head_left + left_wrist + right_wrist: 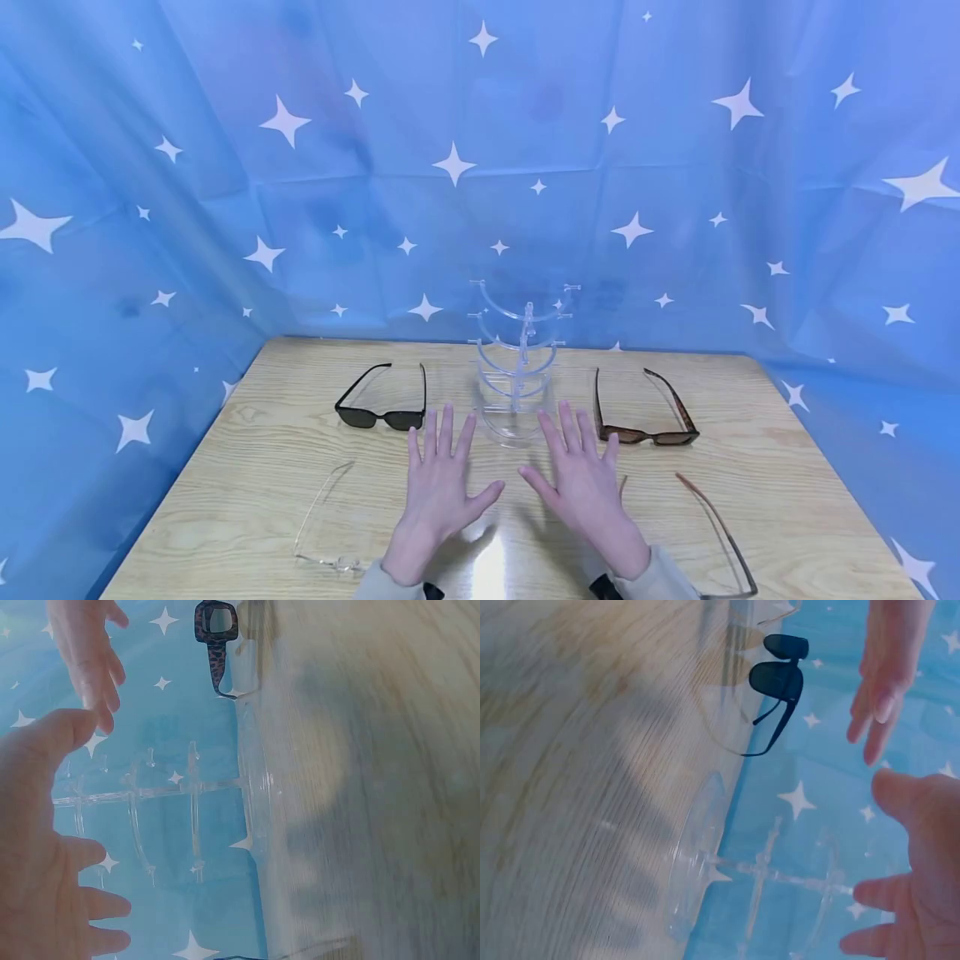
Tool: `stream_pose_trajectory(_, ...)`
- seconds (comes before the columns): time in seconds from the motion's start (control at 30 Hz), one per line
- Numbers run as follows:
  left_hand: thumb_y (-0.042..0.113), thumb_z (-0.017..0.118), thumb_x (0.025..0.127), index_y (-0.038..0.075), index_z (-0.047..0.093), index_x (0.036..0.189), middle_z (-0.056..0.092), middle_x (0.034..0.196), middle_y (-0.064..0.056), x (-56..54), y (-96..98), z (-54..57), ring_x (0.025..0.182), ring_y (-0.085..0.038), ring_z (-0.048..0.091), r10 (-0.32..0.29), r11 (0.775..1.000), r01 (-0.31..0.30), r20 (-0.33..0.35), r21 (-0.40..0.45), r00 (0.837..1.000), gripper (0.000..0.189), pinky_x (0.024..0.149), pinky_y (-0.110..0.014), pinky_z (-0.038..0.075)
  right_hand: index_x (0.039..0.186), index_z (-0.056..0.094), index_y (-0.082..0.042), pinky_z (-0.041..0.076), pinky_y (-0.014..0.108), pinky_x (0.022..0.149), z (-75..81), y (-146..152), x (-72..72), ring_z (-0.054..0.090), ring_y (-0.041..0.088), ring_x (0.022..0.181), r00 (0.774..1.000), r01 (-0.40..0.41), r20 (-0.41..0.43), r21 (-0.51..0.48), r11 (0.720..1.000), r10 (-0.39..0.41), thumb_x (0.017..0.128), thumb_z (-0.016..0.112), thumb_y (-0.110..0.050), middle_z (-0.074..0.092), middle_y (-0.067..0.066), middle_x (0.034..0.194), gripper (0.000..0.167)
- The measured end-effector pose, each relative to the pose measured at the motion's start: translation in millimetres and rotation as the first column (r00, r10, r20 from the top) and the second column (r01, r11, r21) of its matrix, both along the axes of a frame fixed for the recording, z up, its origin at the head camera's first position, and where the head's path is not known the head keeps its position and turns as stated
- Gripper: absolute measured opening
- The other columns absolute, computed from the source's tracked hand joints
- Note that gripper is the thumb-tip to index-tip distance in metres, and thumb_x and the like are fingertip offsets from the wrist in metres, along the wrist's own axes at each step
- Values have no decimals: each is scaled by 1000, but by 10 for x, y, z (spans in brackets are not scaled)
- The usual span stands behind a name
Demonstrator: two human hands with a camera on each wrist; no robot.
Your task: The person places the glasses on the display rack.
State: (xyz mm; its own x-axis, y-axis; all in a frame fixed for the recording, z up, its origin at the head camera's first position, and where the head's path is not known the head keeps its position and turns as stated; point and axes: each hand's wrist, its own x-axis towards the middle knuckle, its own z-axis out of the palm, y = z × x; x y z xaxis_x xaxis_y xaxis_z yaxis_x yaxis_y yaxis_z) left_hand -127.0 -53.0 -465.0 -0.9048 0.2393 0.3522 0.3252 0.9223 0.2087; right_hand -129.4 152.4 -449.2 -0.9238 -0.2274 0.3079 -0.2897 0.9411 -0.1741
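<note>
Both hands hover palm down over the table with fingers spread, holding nothing. My left hand [440,492] is in front of the clear glasses display stand [517,387], on its left side. On the stand's right side is my right hand [588,492]. Black sunglasses [382,417] lie just beyond the left fingertips. Tortoiseshell sunglasses [648,435] sit beyond the right fingers. Thin wire-framed glasses [318,560] lie left of the left wrist. Brown-armed glasses [720,525] lie beside the right wrist, partly hidden by the hand and sleeve. The stand's curved arms [135,817] carry no glasses.
The wooden table [247,467] has its back edge against a blue curtain [480,100] with white stars. The curtain also drapes down both sides. The stand's round base [694,862] rests near the back of the table.
</note>
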Motion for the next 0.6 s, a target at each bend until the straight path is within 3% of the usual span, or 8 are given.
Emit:
stream_pose_trajectory(0.17,54,63,79,9,36,143,28,147,-23,19,-35,13,138,-42,17,-10,1000,12,-49,28,999,83,109,-61,15,144,36,-14,21,73,98,7,-22,-1,27,41,134,999,-22,-23,-29,999,21,85,62,-49,28,19,149,74)
stream_pose_trajectory(0.3,44,66,81,6,41,139,34,144,-24,44,-94,30,134,-42,25,-1,999,5,-83,49,997,74,110,-58,17,140,40,-9,28,70,97,2,-50,-11,35,41,129,995,-57,-91,-59,997,51,82,68,-43,37,21,143,73)
stream_pose_trajectory(0.43,38,68,80,5,45,136,40,140,-24,74,-176,40,131,-42,32,18,997,-9,-109,83,994,68,109,-58,20,132,48,-3,40,64,91,-27,-89,-38,46,41,119,973,-138,-198,-105,985,116,78,73,-35,49,23,131,68)
stream_pose_trajectory(0.6,33,70,79,3,48,132,44,135,-24,115,-291,34,127,-43,36,33,995,-19,-143,95,989,65,106,-59,26,123,54,4,49,57,82,-87,-150,-64,55,40,105,939,-249,-289,-187,950,189,75,75,-25,57,24,116,60)
